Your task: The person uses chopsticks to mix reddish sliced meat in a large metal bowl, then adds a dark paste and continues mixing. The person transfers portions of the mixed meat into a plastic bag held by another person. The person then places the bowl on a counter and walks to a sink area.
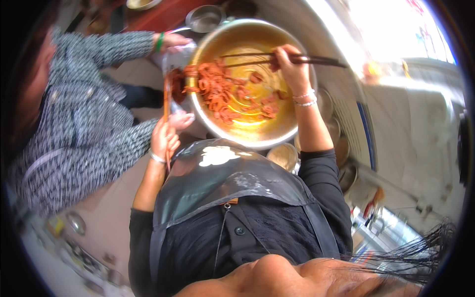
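My right hand [291, 65] grips a pair of long dark chopsticks [323, 61] over a large metal basin [259, 39]. Their thin tips reach left to a heap of orange-red, sauce-coated food pieces [215, 89]; the exact food is unclear. Yellowish oil coats the basin's inside. Left of the basin, my left hand [164, 139] is closed around a long thin reddish-brown stick [166, 96] that points away from me. Beside its upper part, another person's two hands hold a clear plastic bag [176, 55] at the rim. Dark red food shows at the bag, and some pieces lie across the rim.
The co-worker in a grey knitted sweater [85, 89] stands close on the left. A small metal bowl [206, 18] is beyond the basin. Another round container [282, 156] and several bowls line the right side. Farther right is a bright window [393, 29].
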Action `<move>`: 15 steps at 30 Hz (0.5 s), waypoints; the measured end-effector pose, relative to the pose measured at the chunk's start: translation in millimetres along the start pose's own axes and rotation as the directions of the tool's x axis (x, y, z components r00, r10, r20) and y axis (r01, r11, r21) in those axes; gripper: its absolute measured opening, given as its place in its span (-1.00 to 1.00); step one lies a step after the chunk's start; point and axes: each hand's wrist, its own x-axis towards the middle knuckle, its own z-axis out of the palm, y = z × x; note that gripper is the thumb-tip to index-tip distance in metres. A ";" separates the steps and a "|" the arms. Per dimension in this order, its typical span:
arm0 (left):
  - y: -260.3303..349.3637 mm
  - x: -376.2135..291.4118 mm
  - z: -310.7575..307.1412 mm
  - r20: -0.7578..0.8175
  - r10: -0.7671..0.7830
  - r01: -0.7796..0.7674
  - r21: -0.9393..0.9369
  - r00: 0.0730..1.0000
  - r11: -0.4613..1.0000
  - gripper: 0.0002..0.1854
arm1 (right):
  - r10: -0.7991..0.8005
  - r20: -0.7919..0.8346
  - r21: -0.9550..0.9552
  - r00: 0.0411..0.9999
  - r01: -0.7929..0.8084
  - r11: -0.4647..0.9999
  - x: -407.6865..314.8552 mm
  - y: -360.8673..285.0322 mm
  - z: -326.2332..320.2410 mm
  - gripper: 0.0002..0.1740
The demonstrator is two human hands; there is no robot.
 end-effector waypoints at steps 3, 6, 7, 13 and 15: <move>6.5 0.3 2.0 0.032 -0.023 0.022 0.025 0.999 0.999 -0.70 | -0.010 -0.232 -0.427 0.973 -0.092 0.899 -30.2 71.5 -124.7 -0.92; 10.9 7.9 2.8 0.006 -0.037 0.037 0.074 0.999 0.997 -0.71 | -0.388 -0.093 -0.779 0.917 0.176 0.602 -85.1 144.3 -162.0 -0.98; 13.1 8.9 3.4 0.000 -0.048 0.048 0.107 0.999 0.993 -0.73 | -0.332 -0.125 -0.710 0.935 0.150 0.689 -100.5 158.9 -147.6 -0.96; 20.5 12.2 14.1 -0.091 -0.074 0.088 0.164 0.993 0.983 -0.72 | 0.074 -0.201 -0.235 0.977 -0.122 0.964 -106.7 157.2 -57.0 -0.88; 23.6 6.3 16.0 -0.101 -0.088 0.107 0.204 0.991 0.973 -0.69 | 0.136 -0.271 0.028 0.953 -0.133 0.991 -101.8 130.2 -79.1 -0.86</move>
